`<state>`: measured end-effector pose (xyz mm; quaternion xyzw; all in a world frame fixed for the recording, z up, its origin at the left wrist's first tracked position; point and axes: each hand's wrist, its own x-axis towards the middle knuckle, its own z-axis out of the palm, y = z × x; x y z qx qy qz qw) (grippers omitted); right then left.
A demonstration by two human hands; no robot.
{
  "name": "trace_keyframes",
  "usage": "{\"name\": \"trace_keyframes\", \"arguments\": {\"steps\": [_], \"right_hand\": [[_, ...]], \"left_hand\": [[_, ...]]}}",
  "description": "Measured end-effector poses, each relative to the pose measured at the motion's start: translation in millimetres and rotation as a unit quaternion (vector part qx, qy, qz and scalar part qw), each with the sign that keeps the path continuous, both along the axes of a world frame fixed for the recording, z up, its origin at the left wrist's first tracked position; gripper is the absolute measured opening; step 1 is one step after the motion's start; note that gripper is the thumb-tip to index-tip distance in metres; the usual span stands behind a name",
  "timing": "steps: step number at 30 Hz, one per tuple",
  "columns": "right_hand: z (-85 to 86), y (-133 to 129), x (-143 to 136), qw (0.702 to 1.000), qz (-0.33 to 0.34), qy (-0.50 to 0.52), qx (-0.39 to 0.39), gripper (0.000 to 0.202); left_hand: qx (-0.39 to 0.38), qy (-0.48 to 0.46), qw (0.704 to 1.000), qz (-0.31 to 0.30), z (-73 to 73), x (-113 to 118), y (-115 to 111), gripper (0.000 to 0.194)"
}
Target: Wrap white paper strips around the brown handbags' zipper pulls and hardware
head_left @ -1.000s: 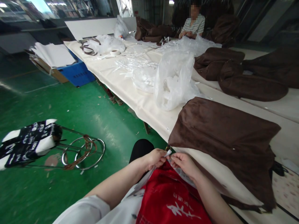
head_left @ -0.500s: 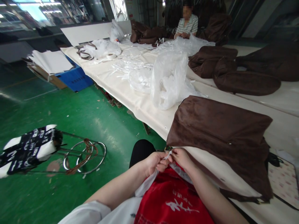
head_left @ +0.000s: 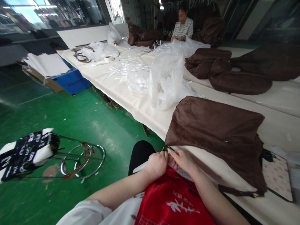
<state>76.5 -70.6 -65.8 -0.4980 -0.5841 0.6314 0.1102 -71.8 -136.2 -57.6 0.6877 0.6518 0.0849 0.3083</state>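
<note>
A dark brown bag with a zipper lies on the near edge of the table, its strap hanging toward my lap. My left hand is closed in a fist beside the bag's lower left corner, where a small piece of brass-coloured hardware shows. Against it, my right hand is closed too, thumb and fingers pinched together. Whatever sits between the fingers is hidden now. Both hands are just above the red apron on my lap.
Clear plastic bags and white strips cover the middle of the cream table. More brown bags lie at right. Across the table sits a person. A stool and a blue box stand on the floor at left.
My left hand has turned over, its back now facing up and its fingers hidden. The white strip seen between my hands before is now out of sight. The view has shifted slightly.
</note>
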Motion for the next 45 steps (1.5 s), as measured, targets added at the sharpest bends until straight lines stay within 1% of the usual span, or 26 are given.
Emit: {"name": "trace_keyframes", "arguments": {"steps": [3, 6, 9, 11, 13, 14, 16, 19, 21, 24, 27, 30, 32, 33, 35, 36, 37, 38, 40, 41, 42, 44, 45], "right_hand": [[-2.9, -3.8, -0.1, 0.999, -0.007, 0.042, -0.013, 0.046], [-4.2, -7.7, 2.1, 0.997, -0.023, 0.075, -0.017, 0.043], [-6.6, -10.7, 3.9, 0.994, -0.031, 0.099, -0.013, 0.042], [-10.1, -12.2, 4.5, 0.993, -0.032, 0.113, -0.008, 0.042], [-14.9, -13.2, 4.7, 0.992, -0.033, 0.123, -0.006, 0.042], [-17.4, -13.5, 4.7, 0.992, -0.034, 0.125, -0.005, 0.043], [-22.1, -13.7, 4.2, 0.991, -0.038, 0.129, -0.006, 0.044], [-26.7, -13.6, 2.2, 0.990, -0.042, 0.136, -0.007, 0.045], [-28.2, -13.5, -0.2, 0.989, -0.047, 0.141, -0.008, 0.045], [-29.6, -13.8, -5.1, 0.987, -0.059, 0.146, -0.019, 0.045], [-29.8, -13.9, -9.7, 0.985, -0.078, 0.150, -0.041, 0.046], [-26.3, -14.0, -11.8, 0.980, -0.088, 0.160, -0.077, 0.044], [-21.9, -14.4, -11.8, 0.975, -0.087, 0.177, -0.102, 0.042], [-19.5, -14.8, -11.6, 0.973, -0.083, 0.185, -0.111, 0.042], [-15.2, -15.9, -11.2, 0.964, -0.083, 0.211, -0.140, 0.041], [-13.6, -16.6, -11.2, 0.954, -0.095, 0.232, -0.162, 0.039], [-12.5, -17.3, -11.4, 0.943, -0.113, 0.254, -0.184, 0.038], [-11.7, -18.2, -11.8, 0.930, -0.134, 0.275, -0.203, 0.036], [-11.6, -20.1, -13.4, 0.910, -0.177, 0.302, -0.221, 0.035], [-12.1, -20.9, -14.7, 0.907, -0.192, 0.305, -0.218, 0.035], [-13.0, -21.5, -16.2, 0.906, -0.203, 0.304, -0.213, 0.037], [-15.5, -21.5, -20.2, 0.902, -0.227, 0.304, -0.208, 0.040], [-16.7, -21.1, -22.4, 0.900, -0.237, 0.305, -0.203, 0.042]], "left_hand": [[0.000, 0.021, 1.000, -0.011, 2.0, -0.1, -1.1, 0.020], [0.003, -0.005, 1.000, 0.008, 3.4, -3.7, -2.6, 0.019], [-0.004, -0.091, 0.993, 0.072, 1.4, -7.6, -3.3, 0.018], [-0.014, -0.164, 0.980, 0.116, -1.7, -8.7, -2.8, 0.015], [-0.035, -0.239, 0.959, 0.147, -5.3, -8.5, -1.5, 0.019], [-0.053, -0.281, 0.944, 0.162, -7.1, -8.2, -0.7, 0.023], [-0.102, -0.366, 0.906, 0.187, -10.0, -7.8, 0.8, 0.031], [-0.179, -0.475, 0.834, 0.214, -11.9, -10.0, 2.3, 0.036], [-0.220, -0.533, 0.786, 0.223, -11.8, -13.3, 3.1, 0.033], [-0.282, -0.596, 0.718, 0.224, -10.5, -19.4, 4.3, 0.018], [-0.338, -0.638, 0.659, 0.212, -8.5, -25.3, 5.1, 0.009], [-0.374, -0.664, 0.617, 0.196, -6.9, -28.0, 4.8, 0.011], [-0.391, -0.670, 0.603, 0.187, -7.0, -25.6, 3.9, 0.011], [-0.397, -0.670, 0.600, 0.184, -7.6, -23.0, 3.2, 0.011], [-0.408, -0.665, 0.600, 0.177, -9.3, -16.3, 1.2, 0.014], [-0.414, -0.657, 0.607, 0.171, -10.2, -13.5, -0.1, 0.022], [-0.416, -0.639, 0.627, 0.160, -10.9, -12.0, -1.6, 0.032], [-0.408, -0.610, 0.663, 0.147, -11.3, -12.6, -3.0, 0.043], [-0.359, -0.508, 0.773, 0.125, -11.1, -21.3, -4.9, 0.056], [-0.315, -0.448, 0.828, 0.118, -10.7, -29.2, -4.5, 0.055], [-0.271, -0.392, 0.870, 0.126, -10.2, -38.8, -2.6, 0.050], [-0.245, -0.364, 0.889, 0.129, -9.1, -58.4, 5.5, 0.051], [-0.213, -0.346, 0.901, 0.151, -7.9, -66.2, 11.1, 0.052]]}}
